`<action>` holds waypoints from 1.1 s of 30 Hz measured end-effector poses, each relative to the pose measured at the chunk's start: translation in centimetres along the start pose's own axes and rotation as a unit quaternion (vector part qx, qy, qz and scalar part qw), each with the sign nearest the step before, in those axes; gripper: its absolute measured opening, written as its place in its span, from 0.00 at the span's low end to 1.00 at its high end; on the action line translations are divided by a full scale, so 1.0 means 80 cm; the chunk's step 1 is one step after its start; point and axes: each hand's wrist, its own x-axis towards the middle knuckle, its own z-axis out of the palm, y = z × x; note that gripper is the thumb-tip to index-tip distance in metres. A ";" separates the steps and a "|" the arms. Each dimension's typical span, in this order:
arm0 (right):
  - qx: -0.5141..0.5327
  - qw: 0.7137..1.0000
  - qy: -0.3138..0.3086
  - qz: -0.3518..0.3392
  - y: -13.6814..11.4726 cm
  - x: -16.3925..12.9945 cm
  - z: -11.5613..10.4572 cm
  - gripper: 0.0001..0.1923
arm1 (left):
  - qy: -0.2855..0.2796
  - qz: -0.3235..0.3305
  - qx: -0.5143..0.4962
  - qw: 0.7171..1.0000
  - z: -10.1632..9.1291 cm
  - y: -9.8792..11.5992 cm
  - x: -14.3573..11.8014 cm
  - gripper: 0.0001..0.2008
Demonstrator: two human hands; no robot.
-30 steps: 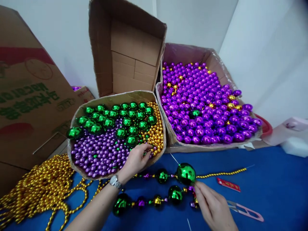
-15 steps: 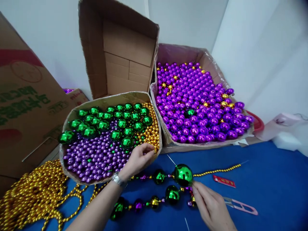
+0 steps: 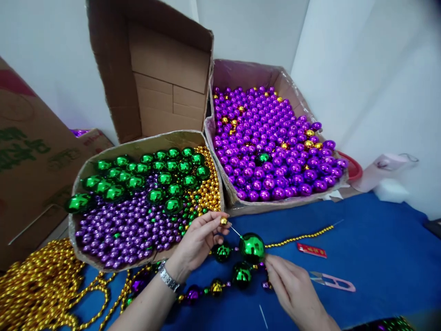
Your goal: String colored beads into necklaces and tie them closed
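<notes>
Between the fingertips of my left hand is a small gold bead, right at the tip of a thin needle. The needle sticks out of a small green bead beside a large green ball. My right hand is closed at the lower right of that ball, pinching there; what exactly its fingertips grip is hidden. A strung garland of green, gold and purple beads lies on the blue cloth below both hands.
An open box of green, purple and gold beads stands at left, another box of purple balls behind. Gold bead strands heap at lower left. Pink-handled snips, a red packet and a loose needle lie on the blue cloth.
My left hand has come out of the gold beads in the box with one gold bead and moved to the needle tip. My right hand stays at the large green ball.
</notes>
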 end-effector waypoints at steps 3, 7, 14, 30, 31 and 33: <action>-0.029 1.000 0.001 0.003 0.002 0.001 -0.005 0.11 | 0.010 0.017 0.062 0.998 0.004 0.000 0.001 0.09; -0.082 0.997 0.003 -0.008 0.007 0.009 -0.027 0.12 | 0.018 0.062 0.220 0.973 0.022 0.003 0.005 0.11; -0.080 0.996 -0.002 0.042 0.041 0.011 -0.074 0.12 | -0.054 0.095 0.257 0.960 0.080 -0.012 0.027 0.11; -0.093 0.989 0.050 0.100 0.130 -0.029 -0.046 0.13 | -0.082 0.079 0.246 0.963 0.122 -0.108 0.075 0.12; -0.096 0.989 0.055 0.100 0.133 -0.030 -0.037 0.13 | -0.080 0.085 0.251 0.961 0.121 -0.113 0.078 0.12; -0.099 0.988 0.058 0.099 0.133 -0.033 -0.017 0.14 | -0.071 0.094 0.260 0.958 0.116 -0.118 0.081 0.12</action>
